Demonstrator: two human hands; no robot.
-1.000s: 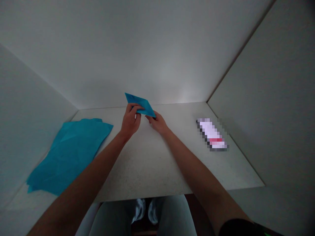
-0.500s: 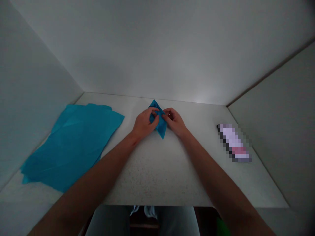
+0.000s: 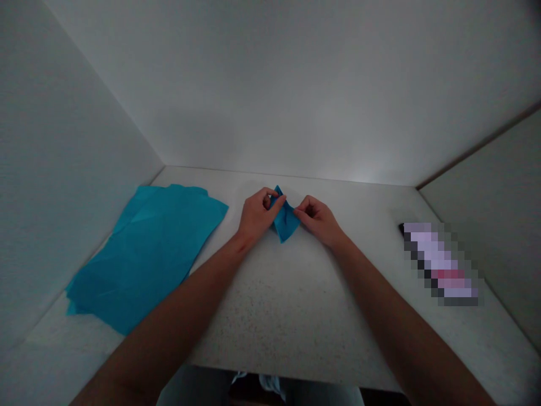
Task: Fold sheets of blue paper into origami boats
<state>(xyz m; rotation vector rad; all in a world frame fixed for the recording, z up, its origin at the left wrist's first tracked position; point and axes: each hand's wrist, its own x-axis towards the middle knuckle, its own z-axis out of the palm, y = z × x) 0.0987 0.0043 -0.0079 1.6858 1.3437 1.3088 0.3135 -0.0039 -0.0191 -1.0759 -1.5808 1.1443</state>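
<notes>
A small folded piece of blue paper (image 3: 285,221) sits between my two hands near the back of the white table (image 3: 291,304). My left hand (image 3: 257,213) pinches its left side, thumb and fingers closed on the fold. From the right, my right hand (image 3: 319,220) pinches the other side with curled fingers. The paper's lower tip points toward me, close to the tabletop.
A stack of flat blue paper sheets (image 3: 150,251) lies on the left side of the table. A blurred-out oblong object (image 3: 439,265) rests at the right. White walls enclose the table on the left, back and right. My knees show below the front edge.
A second ago the paper was held up in the air as a longer flat shape; my hands have since brought it down near the table, and it looks smaller and more tightly folded.
</notes>
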